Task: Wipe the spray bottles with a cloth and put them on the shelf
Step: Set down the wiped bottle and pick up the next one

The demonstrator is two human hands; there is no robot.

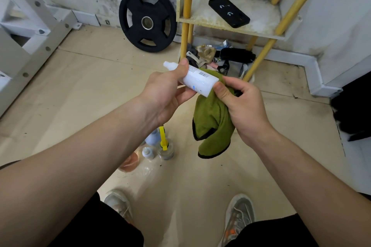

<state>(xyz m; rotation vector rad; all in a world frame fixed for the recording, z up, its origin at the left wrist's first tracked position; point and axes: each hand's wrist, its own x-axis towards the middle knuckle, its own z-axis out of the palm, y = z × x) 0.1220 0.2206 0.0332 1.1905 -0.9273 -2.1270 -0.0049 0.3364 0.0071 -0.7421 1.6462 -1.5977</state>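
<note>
The left hand point(162, 94) grips the white spray bottle point(197, 81) near its cap; the right hand point(243, 106) pinches the green cloth point(210, 124) against its base. Between both hands, the bottle looks light, smooth, probably slippery; hold the middle.

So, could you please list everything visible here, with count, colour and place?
white bottle: 1, white, held at centre
green cloth: 1, green, black edge, at bottle's base
floor bottles: about 4, clear, bluish, orange, under left forearm
shelf: 1, yellow posts, ahead
phone: 1, black, on shelf
weight plate: 1, black, leaning on wall
clutter pile: 1, mixed, under shelf
white frame: 1, white, far left
shoes: 2, grey, bottom
left hand: 1, grips white bottle
right hand: 1, pinches green cloth
</note>
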